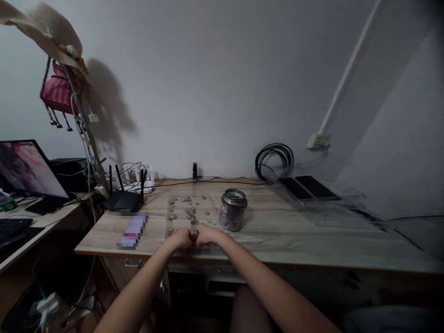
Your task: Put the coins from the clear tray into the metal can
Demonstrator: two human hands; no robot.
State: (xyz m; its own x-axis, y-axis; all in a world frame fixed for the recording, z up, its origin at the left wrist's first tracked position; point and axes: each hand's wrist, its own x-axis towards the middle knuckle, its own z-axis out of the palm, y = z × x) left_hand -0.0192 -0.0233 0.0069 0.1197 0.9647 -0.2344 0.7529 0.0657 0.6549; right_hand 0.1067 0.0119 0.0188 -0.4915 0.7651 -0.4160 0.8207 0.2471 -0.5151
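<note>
My left hand (181,238) and my right hand (207,235) meet at the near edge of a clear plastic tray (213,210) on the desk. Both have curled, closed fingers, and whatever lies in them is too small and dark to make out. Loose coins (171,217) are scattered over the tray, silvery and brass-coloured, with a cluster (192,216) just beyond my fingertips. To the right of my right hand stands a round metal tin (233,212), upright, its sides printed in purple and its top showing a recessed opening.
Left of the tray lies a purple blurred-out object (133,231), with a black router (124,200) behind it. A small dark bottle (194,172) stands by the wall. Coiled black cable (274,161) and dark flat panels on a clear stand (317,187) occupy the back right.
</note>
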